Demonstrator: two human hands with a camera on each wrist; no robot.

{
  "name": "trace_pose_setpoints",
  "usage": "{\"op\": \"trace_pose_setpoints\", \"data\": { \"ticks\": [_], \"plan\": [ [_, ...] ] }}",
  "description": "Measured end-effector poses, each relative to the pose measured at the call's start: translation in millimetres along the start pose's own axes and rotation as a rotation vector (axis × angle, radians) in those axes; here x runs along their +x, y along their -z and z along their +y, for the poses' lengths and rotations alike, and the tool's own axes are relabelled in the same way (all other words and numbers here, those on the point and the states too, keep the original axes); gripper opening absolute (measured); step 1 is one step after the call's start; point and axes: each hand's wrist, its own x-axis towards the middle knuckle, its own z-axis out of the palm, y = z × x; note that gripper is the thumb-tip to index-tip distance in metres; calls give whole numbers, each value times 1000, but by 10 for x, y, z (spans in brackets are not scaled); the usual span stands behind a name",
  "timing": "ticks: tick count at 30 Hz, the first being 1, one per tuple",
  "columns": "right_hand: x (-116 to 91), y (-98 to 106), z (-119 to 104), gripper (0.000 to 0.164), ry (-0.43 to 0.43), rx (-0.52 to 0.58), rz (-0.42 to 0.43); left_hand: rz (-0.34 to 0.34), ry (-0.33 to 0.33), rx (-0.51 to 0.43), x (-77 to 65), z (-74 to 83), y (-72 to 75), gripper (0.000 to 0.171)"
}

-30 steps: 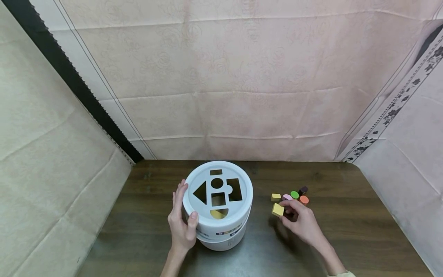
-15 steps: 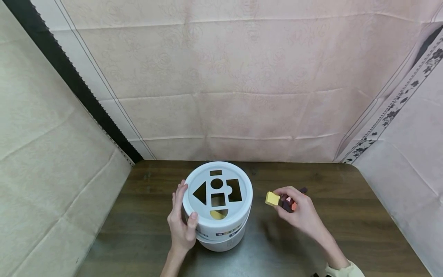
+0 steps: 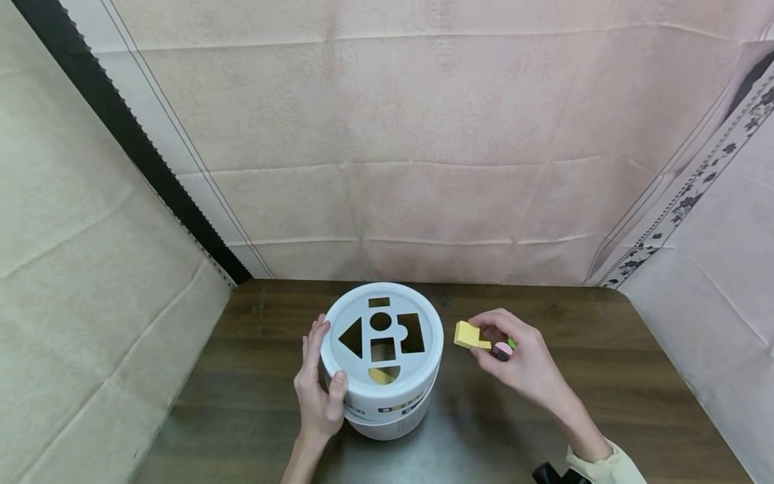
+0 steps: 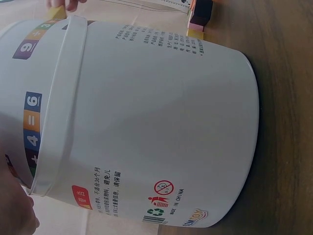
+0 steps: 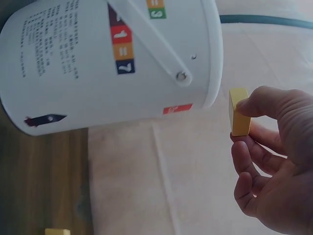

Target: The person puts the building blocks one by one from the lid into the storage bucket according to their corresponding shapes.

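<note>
A white bucket [image 3: 390, 430] stands upright on the table, its lid [image 3: 363, 302] pierced by a triangle, a circle, a half-round and other shaped holes. Something yellow shows through the half-round hole. My left hand [image 3: 319, 396] holds the bucket's left side, fingers along the lid's rim and thumb at the front. Right of the bucket, my right hand [image 3: 520, 353] pinches a yellow block [image 3: 465, 334] between thumb and fingers, above the table and apart from the lid. In the right wrist view this block [image 5: 239, 112] looks flat-sided; the thumb covers part of it.
Below the right hand lie a second yellow block [image 3: 484, 345], a pink-topped piece [image 3: 502, 349] and a green piece [image 3: 512, 343], partly hidden by it. A white handle [image 5: 151, 36] hangs on the bucket's side. Pale cloth [image 3: 423, 168] closes off the table's back and sides.
My right hand has lifted the yellow block off the pile and carried it up and left toward the bucket. The left hand and the bucket have stayed put.
</note>
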Motion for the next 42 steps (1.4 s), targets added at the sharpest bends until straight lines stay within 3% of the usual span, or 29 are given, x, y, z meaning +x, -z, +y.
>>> {"op": "trace_pose_setpoints", "data": {
  "ticks": [9, 15, 25, 42],
  "plan": [
    [127, -105, -173, 45, 46, 27, -54, -3, -2, 4, 2, 3, 3, 61],
    [214, -210, -251, 47, 113, -11, -49, -9, -1, 7, 1, 3, 5, 62],
    [355, -400, -318, 43, 79, 6, -143, -11, -2, 11, 5, 11, 10, 62],
    [548, -669, -409, 37, 161, -31, -275, -28, 35, 29, 8, 30, 12, 61]
  ]
}}
